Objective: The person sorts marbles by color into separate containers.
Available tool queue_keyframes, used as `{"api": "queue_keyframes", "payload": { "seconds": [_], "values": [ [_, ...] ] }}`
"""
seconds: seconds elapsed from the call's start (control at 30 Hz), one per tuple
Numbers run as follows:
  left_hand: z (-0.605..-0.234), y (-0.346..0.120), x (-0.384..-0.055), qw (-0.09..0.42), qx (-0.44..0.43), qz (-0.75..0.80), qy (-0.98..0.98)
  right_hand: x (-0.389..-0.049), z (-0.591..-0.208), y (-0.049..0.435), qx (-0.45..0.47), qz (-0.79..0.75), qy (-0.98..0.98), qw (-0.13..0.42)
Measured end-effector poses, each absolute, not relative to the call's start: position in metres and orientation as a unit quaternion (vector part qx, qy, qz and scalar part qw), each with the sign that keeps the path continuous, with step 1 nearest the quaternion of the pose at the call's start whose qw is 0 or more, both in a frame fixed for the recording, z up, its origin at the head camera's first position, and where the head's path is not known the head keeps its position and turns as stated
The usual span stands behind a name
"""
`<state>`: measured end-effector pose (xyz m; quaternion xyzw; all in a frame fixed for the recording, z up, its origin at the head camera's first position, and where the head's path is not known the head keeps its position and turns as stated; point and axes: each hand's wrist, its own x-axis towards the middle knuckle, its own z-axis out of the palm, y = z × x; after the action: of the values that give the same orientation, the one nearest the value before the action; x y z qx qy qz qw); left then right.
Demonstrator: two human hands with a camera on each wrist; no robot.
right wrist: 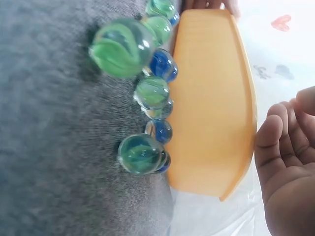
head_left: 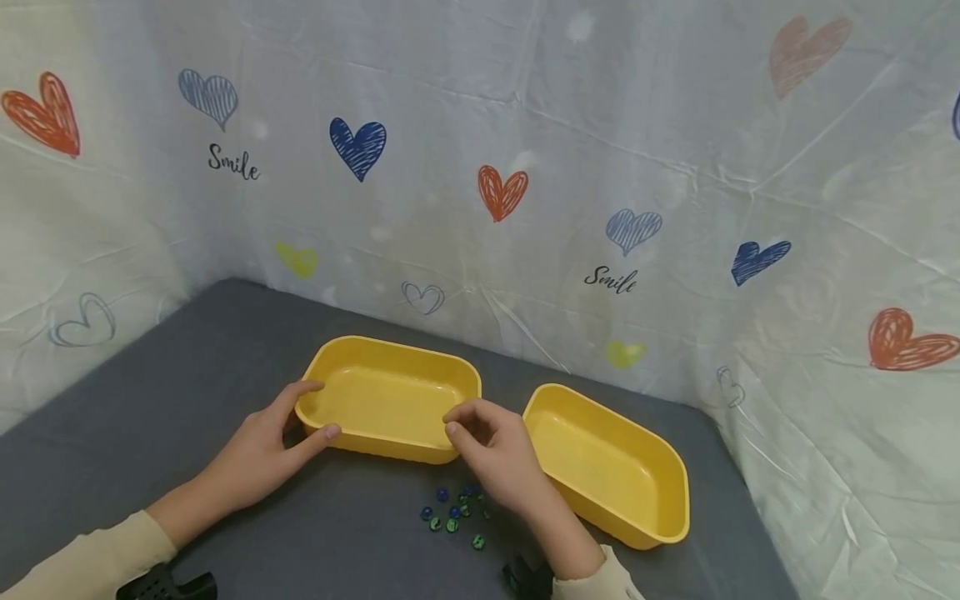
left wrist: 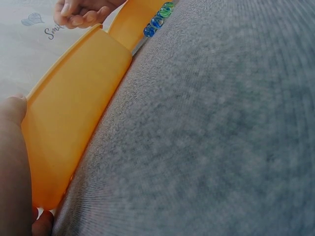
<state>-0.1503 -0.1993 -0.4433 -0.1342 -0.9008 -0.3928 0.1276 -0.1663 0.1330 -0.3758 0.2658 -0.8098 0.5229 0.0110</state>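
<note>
My left hand (head_left: 258, 450) grips the left end of a yellow plastic tub (head_left: 390, 450), thumb at its front rim and fingers at its far left side. Over that tub's right front corner is my right hand (head_left: 498, 454), its fingers curled and the tips of thumb and forefinger close together. No object shows at those tips; I cannot tell whether something small is hidden there. In front of the tub lie several glass marbles, some green (right wrist: 123, 48) and some blue (right wrist: 163, 65), partly beneath the right hand in the head view.
To the right stands a second yellow tub (head_left: 622, 467), set at an angle, its near left side overlapped by the right forearm. Both tubs rest on a dark grey cloth surface (head_left: 360, 533). Behind hangs a white curtain (head_left: 442, 100) printed with hearts.
</note>
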Motion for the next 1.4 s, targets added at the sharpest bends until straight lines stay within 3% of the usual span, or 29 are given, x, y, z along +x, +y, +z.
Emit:
{"api": "queue_keyframes", "payload": {
  "seconds": [0.3,0.57,1.4],
  "values": [
    [-0.441,-0.197,-0.152,0.126,-0.132,-0.389,-0.903,-0.155,-0.383,0.147,0.284,0.499,-0.818,0.037],
    [-0.440,-0.195,-0.154,0.120,-0.132,-0.383,-0.906,-0.146,-0.390,0.165,0.261,0.471,-0.843,-0.007],
    [-0.443,-0.199,-0.151,0.124,-0.131,-0.380,-0.907,-0.148,-0.410,0.176,0.276,0.379,-0.881,-0.063]
  ]
}}
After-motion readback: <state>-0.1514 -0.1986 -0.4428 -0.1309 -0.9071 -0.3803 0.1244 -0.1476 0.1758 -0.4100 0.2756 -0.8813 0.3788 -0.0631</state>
